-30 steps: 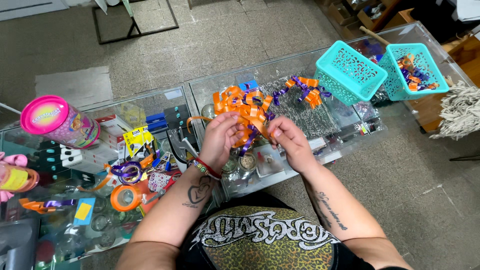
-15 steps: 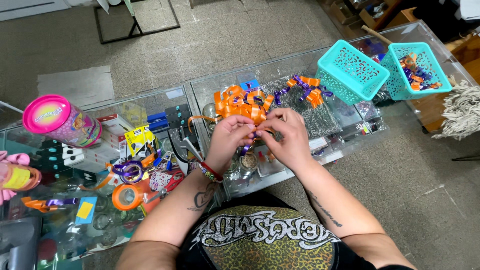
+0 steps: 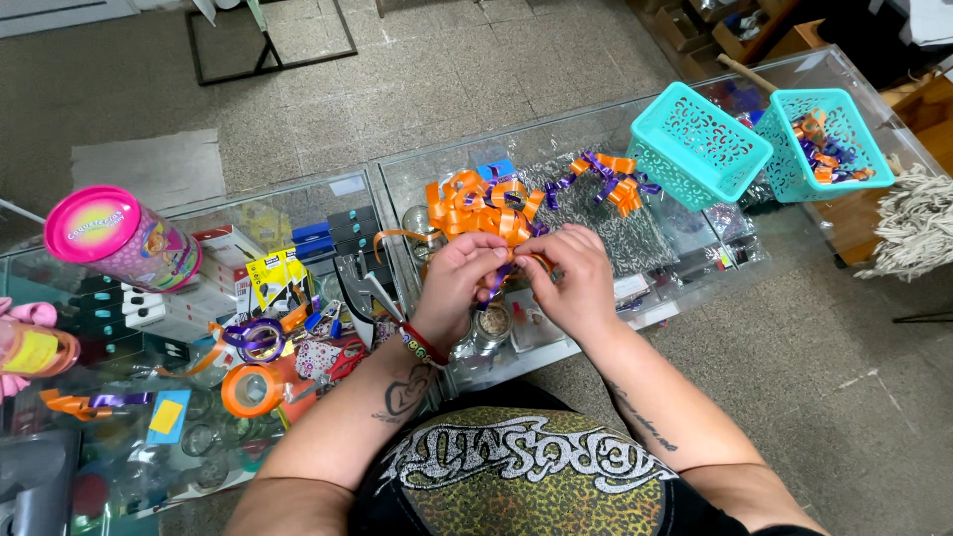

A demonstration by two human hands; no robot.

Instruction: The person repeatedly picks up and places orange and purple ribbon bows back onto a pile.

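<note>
Curled ribbon bow, orange and purple, sits mid-counter just beyond both hands; left hand and right hand meet, fingers pinched shut on its trailing strand, equally near.

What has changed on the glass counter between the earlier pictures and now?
The left hand and the right hand drew together, back from the pile of orange curled ribbon bows, and now pinch a small orange and purple ribbon piece between their fingers. The two turquoise plastic baskets, the pink-lidded tube and the orange tape roll stayed put.
</note>
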